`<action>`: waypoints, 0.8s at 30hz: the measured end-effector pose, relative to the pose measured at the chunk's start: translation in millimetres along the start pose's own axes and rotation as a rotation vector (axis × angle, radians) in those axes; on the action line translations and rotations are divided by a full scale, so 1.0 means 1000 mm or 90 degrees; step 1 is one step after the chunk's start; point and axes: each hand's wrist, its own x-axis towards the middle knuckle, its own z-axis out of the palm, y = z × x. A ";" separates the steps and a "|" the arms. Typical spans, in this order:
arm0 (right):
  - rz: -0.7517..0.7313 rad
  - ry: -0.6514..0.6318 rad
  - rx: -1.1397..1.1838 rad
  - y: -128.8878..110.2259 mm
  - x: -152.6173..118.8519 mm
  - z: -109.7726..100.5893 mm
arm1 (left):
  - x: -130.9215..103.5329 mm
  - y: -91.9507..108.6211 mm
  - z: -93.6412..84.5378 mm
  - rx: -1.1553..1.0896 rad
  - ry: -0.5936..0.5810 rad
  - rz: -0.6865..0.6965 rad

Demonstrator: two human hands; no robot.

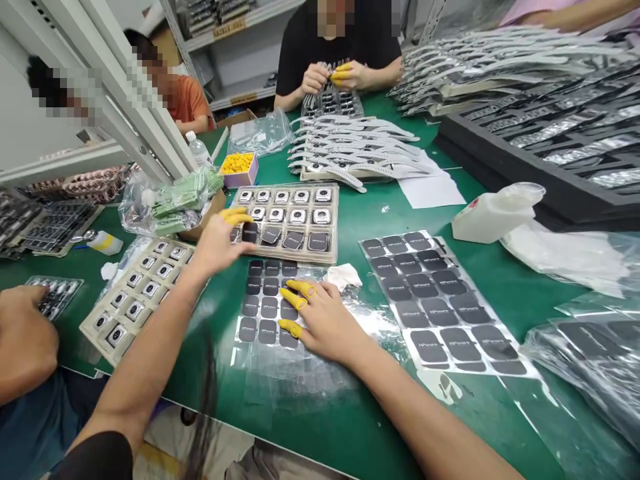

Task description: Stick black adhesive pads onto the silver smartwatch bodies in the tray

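My left hand (220, 241) reaches over the left end of a beige tray (334, 223) of square watch cases. Its thumb and yellow-covered fingertips are apart at the front row, around a dark-faced case (250, 233); I see no firm grip on it. Dark square films cover the front-row cases, while the rows behind show round sensor backs. My right hand (327, 319) rests open, fingers spread, on a clear sheet of black square stickers (270, 307). Three of its fingertips wear yellow finger cots. The hand hides the sheet's right side.
Another sticker sheet (440, 300) lies right, and a second case tray (95, 327) left. Behind are a box of yellow finger cots (240, 170), white straps (350, 147) and a white bottle (495, 213). A co-worker's hand (25, 327) is at far left; another person sits opposite.
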 end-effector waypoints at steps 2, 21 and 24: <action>-0.001 -0.005 -0.002 0.001 0.000 -0.001 | 0.043 -0.024 -0.029 0.215 -0.033 0.038; 0.014 0.034 0.049 -0.003 0.002 -0.004 | 0.110 -0.006 -0.010 0.406 -0.241 0.083; 0.008 0.200 0.135 -0.001 0.001 -0.009 | 0.066 0.010 0.009 0.191 0.013 0.020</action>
